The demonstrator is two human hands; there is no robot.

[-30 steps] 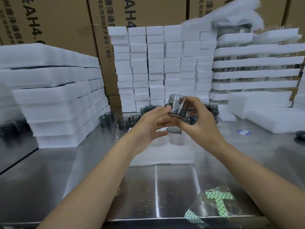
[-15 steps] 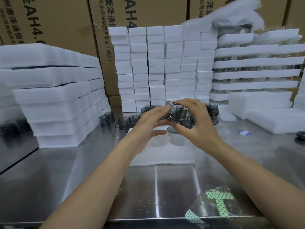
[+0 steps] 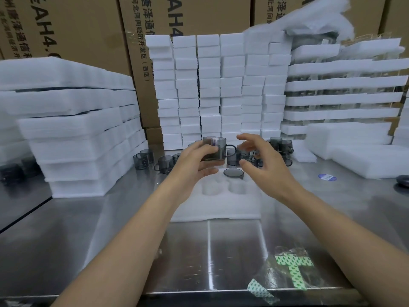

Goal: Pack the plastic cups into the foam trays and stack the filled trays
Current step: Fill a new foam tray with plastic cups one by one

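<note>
My left hand (image 3: 199, 161) grips a smoky grey plastic cup (image 3: 215, 148) upright, its handle pointing right, above the back of a white foam tray (image 3: 217, 207) on the steel table. One cup (image 3: 232, 173) sits sunk in a rear tray pocket; two round pockets nearer me are bare. My right hand (image 3: 263, 160) hovers just right of the held cup with fingers spread, holding nothing. Several more grey cups (image 3: 163, 163) stand loose on the table behind the tray.
Tall stacks of foam trays (image 3: 75, 129) rise at the left, foam blocks (image 3: 219, 85) behind, filled trays (image 3: 345, 83) at the right. Cardboard boxes (image 3: 73, 27) form the back wall. A clear bag with green tape (image 3: 290, 271) lies near the table's front edge.
Both hands held the cup tilted a second ago. Now the cup is upright in my left hand alone, and my right hand has let go and drawn off to the right.
</note>
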